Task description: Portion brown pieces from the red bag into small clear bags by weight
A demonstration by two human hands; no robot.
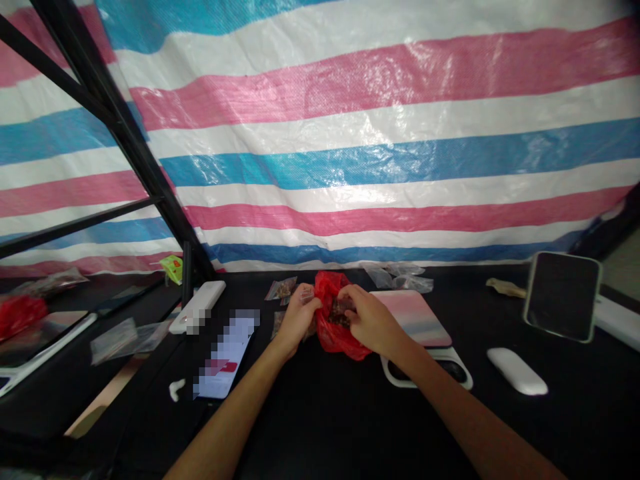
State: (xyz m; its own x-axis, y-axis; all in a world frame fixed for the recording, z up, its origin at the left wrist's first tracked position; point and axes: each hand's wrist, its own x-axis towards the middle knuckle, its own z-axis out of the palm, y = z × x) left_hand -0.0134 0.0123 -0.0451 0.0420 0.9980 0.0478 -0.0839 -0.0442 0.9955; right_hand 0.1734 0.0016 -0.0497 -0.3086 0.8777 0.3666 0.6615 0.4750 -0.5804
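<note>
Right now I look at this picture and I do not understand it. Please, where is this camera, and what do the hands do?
This picture comes from a camera worn on a person's head, so you look down as they do. There is no machine: the arms are the person's own. The left hand and right hand both hold a red bag, and something dark shows at the right hand's fingers. On the black table lie small clear packets, a pixelated phone, a pink pad and a white oval object. A striped tarp hangs behind.
</note>
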